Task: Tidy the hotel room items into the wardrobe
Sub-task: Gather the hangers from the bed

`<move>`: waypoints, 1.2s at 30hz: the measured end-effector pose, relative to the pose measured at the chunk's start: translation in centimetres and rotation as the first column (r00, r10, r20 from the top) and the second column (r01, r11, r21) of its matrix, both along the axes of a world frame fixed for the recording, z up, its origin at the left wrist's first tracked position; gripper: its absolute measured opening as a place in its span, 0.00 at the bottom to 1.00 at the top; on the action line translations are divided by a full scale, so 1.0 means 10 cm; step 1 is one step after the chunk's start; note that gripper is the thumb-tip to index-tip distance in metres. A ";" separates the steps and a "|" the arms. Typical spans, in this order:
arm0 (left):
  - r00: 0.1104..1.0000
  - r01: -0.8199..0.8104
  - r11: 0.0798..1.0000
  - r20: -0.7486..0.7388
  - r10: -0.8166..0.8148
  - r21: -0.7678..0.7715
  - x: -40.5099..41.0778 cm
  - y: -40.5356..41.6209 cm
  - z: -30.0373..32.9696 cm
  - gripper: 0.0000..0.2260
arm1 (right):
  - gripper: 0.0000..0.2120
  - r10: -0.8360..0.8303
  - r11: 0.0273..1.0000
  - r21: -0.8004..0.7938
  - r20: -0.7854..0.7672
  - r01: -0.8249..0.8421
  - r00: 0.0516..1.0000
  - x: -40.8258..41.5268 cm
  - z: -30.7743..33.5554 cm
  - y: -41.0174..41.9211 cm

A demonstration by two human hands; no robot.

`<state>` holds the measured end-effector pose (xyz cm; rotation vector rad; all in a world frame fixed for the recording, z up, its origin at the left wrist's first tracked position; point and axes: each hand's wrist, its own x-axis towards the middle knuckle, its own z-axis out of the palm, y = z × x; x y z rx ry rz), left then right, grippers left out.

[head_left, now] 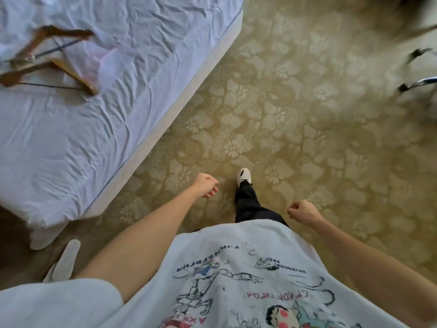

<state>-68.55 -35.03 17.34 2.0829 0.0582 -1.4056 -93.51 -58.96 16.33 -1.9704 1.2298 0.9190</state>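
2 wooden hangers [47, 65] lie on the bed's [99, 129] rumpled white sheet, toward its far left. A white slipper [63, 261] lies on the patterned carpet [295, 119] off the bed's near corner. Right of the bed, the left hand [207, 185] hangs with fingers loosely curled, empty. Further right, the right hand [301, 211] is a closed fist holding nothing.

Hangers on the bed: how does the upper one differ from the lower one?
The upper hanger is darker brown and lies farther up the bed; the lower hanger is lighter, golden wood and lies nearer the bed's edge. The upper one looks more blurred. Both are wooden with a dark crossbar, lie flat on the white sheet, and neither hand touches them.
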 end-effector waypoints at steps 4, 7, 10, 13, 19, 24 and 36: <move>0.997 -0.071 0.996 0.027 0.069 0.062 0.69 -0.61 0.10 0.05 | 0.10 0.010 1.000 -0.003 0.023 -0.010 1.000 0.77 0.12 -0.81; 0.990 -0.135 0.988 0.052 0.131 0.081 1.23 -0.97 0.12 0.05 | 0.13 0.049 0.999 0.017 0.076 -0.051 0.996 1.54 0.18 -1.26; 0.979 -0.200 0.973 0.068 0.193 0.114 1.64 -1.15 0.11 0.05 | 0.13 0.152 0.987 0.029 0.147 -0.158 0.977 2.47 0.28 -1.49; 0.961 -0.276 0.951 0.041 0.273 0.138 2.02 -1.26 0.07 0.05 | 0.11 0.246 0.963 0.054 0.226 -0.264 0.943 3.47 0.40 -1.58; 0.858 -0.505 0.845 -0.001 0.513 0.177 3.08 -1.54 -0.21 0.08 | 0.11 0.547 0.816 0.022 0.291 -0.577 0.785 5.50 0.38 -1.76; 0.752 -0.655 0.741 0.029 0.658 0.151 4.13 -1.80 -0.24 0.08 | 0.09 0.672 0.719 0.017 0.241 -0.695 0.701 6.99 0.34 -2.13; 0.545 -0.838 0.545 -0.005 0.838 -0.003 6.17 -2.49 0.10 0.08 | 0.09 0.822 0.566 -0.041 0.097 -0.823 0.561 9.34 0.29 -3.08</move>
